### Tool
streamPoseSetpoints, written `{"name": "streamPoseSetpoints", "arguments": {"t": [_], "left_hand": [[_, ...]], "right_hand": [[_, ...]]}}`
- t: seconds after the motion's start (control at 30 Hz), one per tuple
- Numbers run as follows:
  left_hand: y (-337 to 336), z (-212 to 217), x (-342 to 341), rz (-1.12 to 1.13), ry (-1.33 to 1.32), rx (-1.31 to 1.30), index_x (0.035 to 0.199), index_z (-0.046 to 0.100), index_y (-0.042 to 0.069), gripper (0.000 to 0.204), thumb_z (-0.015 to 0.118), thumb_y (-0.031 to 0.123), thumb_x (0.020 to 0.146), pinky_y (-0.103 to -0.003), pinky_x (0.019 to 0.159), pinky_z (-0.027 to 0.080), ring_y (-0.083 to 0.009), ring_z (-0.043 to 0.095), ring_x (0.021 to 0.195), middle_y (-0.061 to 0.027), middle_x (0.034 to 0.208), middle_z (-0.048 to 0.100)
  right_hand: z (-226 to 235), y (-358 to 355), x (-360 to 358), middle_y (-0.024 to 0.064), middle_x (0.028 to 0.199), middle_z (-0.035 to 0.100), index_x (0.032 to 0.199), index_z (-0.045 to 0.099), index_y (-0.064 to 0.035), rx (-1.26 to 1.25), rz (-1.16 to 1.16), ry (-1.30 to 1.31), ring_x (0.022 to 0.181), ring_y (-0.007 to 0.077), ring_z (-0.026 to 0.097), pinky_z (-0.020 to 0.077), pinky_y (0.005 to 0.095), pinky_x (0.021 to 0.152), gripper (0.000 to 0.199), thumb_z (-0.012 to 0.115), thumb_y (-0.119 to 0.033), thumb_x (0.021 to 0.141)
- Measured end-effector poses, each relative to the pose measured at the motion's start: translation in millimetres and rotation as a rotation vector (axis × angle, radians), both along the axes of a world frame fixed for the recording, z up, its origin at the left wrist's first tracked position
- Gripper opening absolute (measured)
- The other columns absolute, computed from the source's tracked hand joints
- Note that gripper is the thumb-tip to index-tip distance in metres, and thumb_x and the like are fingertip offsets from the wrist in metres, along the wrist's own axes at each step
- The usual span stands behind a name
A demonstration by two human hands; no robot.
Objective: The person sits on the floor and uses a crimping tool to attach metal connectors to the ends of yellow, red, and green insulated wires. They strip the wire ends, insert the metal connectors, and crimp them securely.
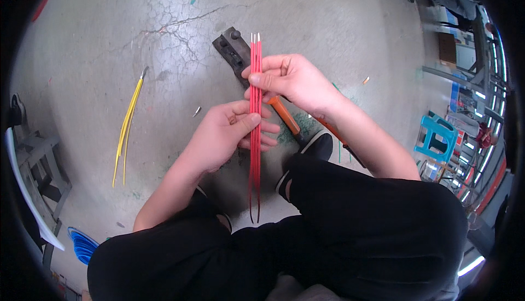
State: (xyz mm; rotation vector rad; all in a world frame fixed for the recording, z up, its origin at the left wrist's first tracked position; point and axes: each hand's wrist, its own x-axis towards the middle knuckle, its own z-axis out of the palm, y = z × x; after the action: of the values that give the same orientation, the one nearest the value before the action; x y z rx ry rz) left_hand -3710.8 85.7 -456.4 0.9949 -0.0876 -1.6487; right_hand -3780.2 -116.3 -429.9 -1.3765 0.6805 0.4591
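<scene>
A bundle of several thin red wires [255, 161] stands lengthwise before me, its stripped silvery tips at the far end. My left hand [232, 129] pinches the middle of the bundle between thumb and fingers, the other fingers spread behind it. Farther up, below the bare tips, my right hand [292, 79] grips the same wires between thumb and forefinger. Beneath my hands, a large crimping tool [232, 49] with a dark head and orange handles lies on the floor, partly hidden by my right hand and arm.
Yellow wires [127, 123] joined at a metal end lie on the concrete floor at left, with a small metal piece [197, 111] nearer me. Blue coiled wire [82, 244] sits lower left. A teal stool [436, 138] and metal racks stand at right. Green scraps litter the floor by my shoe [318, 147].
</scene>
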Motion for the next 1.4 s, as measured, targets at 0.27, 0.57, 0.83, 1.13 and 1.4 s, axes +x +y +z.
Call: {"name": "streamPoseSetpoints", "arguments": {"t": [0.27, 0.57, 0.83, 1.13, 1.4], "left_hand": [[3, -12, -9, 0.124, 0.046, -0.005, 0.132, 0.056, -0.006, 0.034, 0.051, 0.018, 0.109, -0.039, 0.085, 0.063, -0.0301, 0.076, 0.095, -0.0229, 0.116, 0.072], [1, -18, -10, 0.172, 0.014, 0.061, 0.136, 0.055, -0.007, 0.037, 0.050, 0.017, 0.110, -0.038, 0.086, 0.063, -0.0289, 0.075, 0.096, -0.0228, 0.117, 0.071], [1, -25, -14, 0.013, -0.135, 0.087, 0.133, 0.058, -0.006, 0.034, 0.051, 0.016, 0.109, -0.033, 0.080, 0.063, -0.0256, 0.075, 0.094, -0.0187, 0.112, 0.073], [-5, -29, -14, 0.012, -0.118, 0.103, 0.126, 0.062, -0.006, 0.031, 0.056, 0.017, 0.107, -0.031, 0.069, 0.063, -0.0232, 0.076, 0.080, -0.0154, 0.098, 0.074], [-7, -25, -6, -0.016, -0.059, 0.068, 0.127, 0.063, -0.004, 0.032, 0.056, 0.018, 0.106, -0.033, 0.070, 0.064, -0.0236, 0.076, 0.080, -0.0155, 0.098, 0.074]], "right_hand": [[-6, -7, 6, 0.0104, 0.096, 0.077, 0.107, 0.072, 0.0006, 0.083, -0.003, 0.000, 0.086, 0.0158, 0.073, 0.0582, 0.0296, 0.079, 0.028, 0.070, -0.027, 0.101], [-10, -9, 5, 0.0089, 0.094, 0.077, 0.109, 0.074, -0.0009, -0.017, -0.011, 0.048, 0.077, 0.0116, 0.071, 0.0580, 0.0254, 0.074, 0.027, 0.072, -0.026, 0.099], [-26, -7, -1, 0.0072, 0.089, 0.077, 0.105, 0.075, -0.0008, -0.069, 0.097, 0.042, 0.073, 0.0107, 0.070, 0.0588, 0.0251, 0.071, 0.025, 0.073, -0.025, 0.099], [-50, -10, -7, 0.0050, 0.090, 0.075, 0.107, 0.075, -0.0041, -0.040, 0.081, 0.056, 0.073, 0.0090, 0.070, 0.0596, 0.0229, 0.072, 0.027, 0.072, -0.029, 0.099], [-58, -19, -13, 0.0085, 0.095, 0.076, 0.115, 0.072, -0.0007, 0.169, -0.005, 0.083, 0.080, 0.0119, 0.073, 0.0613, 0.0235, 0.075, 0.031, 0.072, -0.026, 0.098]]}}
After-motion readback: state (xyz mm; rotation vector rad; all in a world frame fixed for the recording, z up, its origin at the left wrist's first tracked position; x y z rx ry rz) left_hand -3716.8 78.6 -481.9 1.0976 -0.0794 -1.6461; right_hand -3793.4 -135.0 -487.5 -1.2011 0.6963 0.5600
